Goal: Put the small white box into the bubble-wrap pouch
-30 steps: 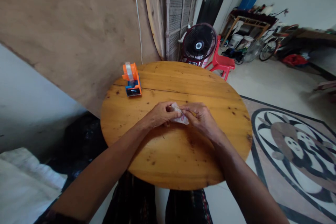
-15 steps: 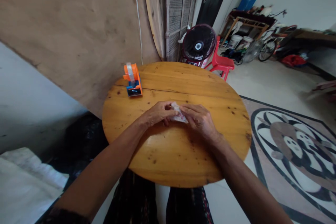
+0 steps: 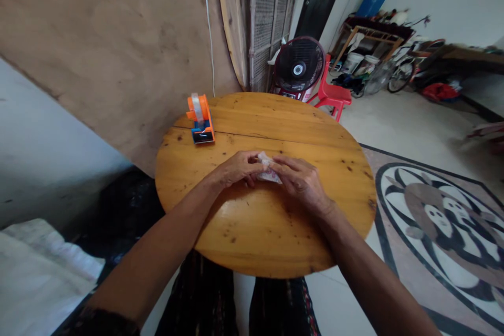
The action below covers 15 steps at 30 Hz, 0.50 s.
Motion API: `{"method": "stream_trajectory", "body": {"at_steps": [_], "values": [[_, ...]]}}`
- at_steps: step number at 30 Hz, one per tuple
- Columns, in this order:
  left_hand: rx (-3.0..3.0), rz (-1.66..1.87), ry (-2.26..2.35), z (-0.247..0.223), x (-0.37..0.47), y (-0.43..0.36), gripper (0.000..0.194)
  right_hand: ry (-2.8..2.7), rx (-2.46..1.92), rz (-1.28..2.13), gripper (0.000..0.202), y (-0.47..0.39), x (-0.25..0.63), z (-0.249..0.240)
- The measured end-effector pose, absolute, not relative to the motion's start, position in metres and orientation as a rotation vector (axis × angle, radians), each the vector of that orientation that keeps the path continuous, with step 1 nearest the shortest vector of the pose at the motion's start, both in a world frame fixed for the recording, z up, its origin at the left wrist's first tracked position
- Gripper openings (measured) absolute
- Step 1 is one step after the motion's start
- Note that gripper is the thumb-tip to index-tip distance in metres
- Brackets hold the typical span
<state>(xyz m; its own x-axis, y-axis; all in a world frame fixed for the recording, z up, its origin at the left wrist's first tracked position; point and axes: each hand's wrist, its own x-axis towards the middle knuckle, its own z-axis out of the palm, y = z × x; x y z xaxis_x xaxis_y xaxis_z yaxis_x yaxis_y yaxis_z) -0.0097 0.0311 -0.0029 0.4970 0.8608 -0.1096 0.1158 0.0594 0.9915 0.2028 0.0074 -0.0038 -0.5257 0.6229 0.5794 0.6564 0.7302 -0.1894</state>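
Pinching a small white packet (image 3: 272, 175) at its left side with the left hand (image 3: 241, 168) and at its upper right with the right hand (image 3: 301, 176), over the middle of the wooden table (image 3: 268, 244). Probably light, soft and easily crumpled, so best held gently by opposite edges. Far left, tape dispenser (image 3: 203, 137) loaded with a clear tape roll (image 3: 197, 107); far right, white buckets (image 3: 352, 63) with unreadable contents.

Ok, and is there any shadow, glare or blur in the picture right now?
Head view: soft shadow on the wooden table near the left hand and right hand; head view: faint sheen on its near half; head view: print on the white packet too soft to read.
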Motion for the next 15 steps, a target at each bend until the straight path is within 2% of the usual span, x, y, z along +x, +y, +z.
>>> {"method": "stream_trajectory", "body": {"at_steps": [15], "values": [[1.398,0.706,0.912,-0.0037,-0.0106,0.0313,0.03,-2.255,-0.898,0.097,0.026,0.0096,0.2047,-0.0062]]}}
